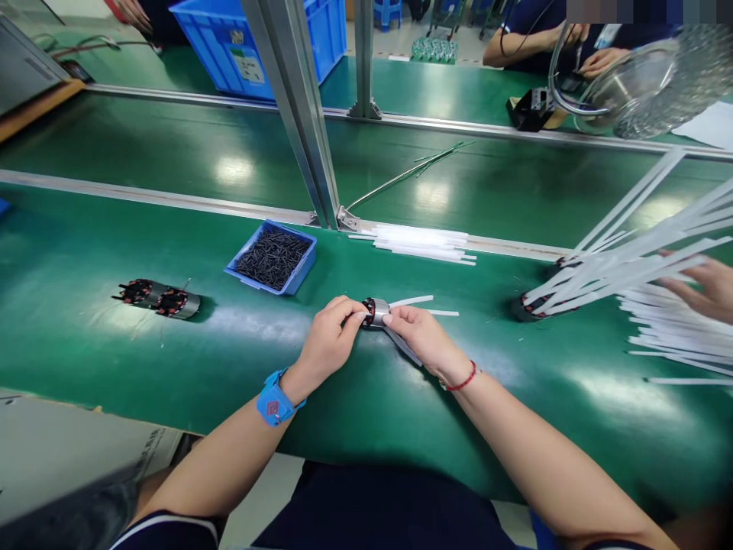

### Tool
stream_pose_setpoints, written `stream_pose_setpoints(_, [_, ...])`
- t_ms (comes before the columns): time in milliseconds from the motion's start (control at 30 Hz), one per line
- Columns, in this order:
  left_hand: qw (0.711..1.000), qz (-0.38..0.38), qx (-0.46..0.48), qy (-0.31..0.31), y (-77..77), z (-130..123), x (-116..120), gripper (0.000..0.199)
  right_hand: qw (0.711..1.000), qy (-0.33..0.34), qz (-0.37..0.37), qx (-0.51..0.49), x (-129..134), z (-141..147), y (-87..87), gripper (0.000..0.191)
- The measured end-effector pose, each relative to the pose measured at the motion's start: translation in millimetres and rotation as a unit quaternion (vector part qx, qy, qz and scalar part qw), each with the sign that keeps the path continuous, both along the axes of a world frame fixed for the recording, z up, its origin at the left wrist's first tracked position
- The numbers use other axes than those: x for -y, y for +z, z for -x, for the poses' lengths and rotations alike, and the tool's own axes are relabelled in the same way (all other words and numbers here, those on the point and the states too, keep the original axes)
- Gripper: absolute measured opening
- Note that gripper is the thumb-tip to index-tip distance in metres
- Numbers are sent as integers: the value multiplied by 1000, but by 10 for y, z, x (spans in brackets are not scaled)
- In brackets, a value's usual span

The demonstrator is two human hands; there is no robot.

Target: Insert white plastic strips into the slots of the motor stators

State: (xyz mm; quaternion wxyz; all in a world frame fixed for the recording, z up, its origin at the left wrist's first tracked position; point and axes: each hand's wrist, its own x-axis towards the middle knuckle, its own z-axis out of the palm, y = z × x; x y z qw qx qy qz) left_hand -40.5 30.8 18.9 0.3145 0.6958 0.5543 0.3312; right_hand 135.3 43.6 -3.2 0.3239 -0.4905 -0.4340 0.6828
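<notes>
A small silver motor stator [378,312] with dark and red winding ends lies on its side between my hands over the green bench. White plastic strips [417,301] stick out of its right end. My right hand [424,332] grips the stator's right side between thumb and fingers. My left hand [335,332] is closed in a pinch at the stator's left end; what sits between its fingertips is too small to make out. Beyond my left hand stands a blue bin [298,267] of short black pieces [272,258].
Two more stators [157,298] lie at the left. White strips [424,243] are bundled by the metal post [303,114]. At right, another person's hand [707,286] is near strips standing in a stator [530,307]. A blue crate [223,46] stands across the belt [188,145].
</notes>
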Motion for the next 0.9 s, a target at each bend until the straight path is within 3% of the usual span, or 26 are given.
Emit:
stream_pose_setpoints(267, [999, 49, -7, 8, -151, -44, -15, 11, 989, -15, -81, 123, 31, -59, -47, 26])
stream_pose_setpoints(567, [996, 82, 22, 26, -241, -99, -12, 7, 970, 89, -145, 172, 68, -192, 95, 27])
stream_pose_setpoints(667, [996, 88, 18, 27, -143, -94, -15, 7, 930, 177, -188, 262, -31, -303, 272, 32])
stream_pose_setpoints(767, [998, 43, -44, -1, 108, -11, 16, 9, 873, 119, -282, 380, -276, -287, 508, 31])
stream_pose_setpoints(833, [991, -13, -132, -26, 311, 90, 103, 8, 833, 69, -360, 415, -488, -96, 654, 30])
stream_pose_setpoints(900, [972, -55, -227, -22, 465, 209, 252, 5, 781, 108, -453, 416, -685, 256, 763, 28])
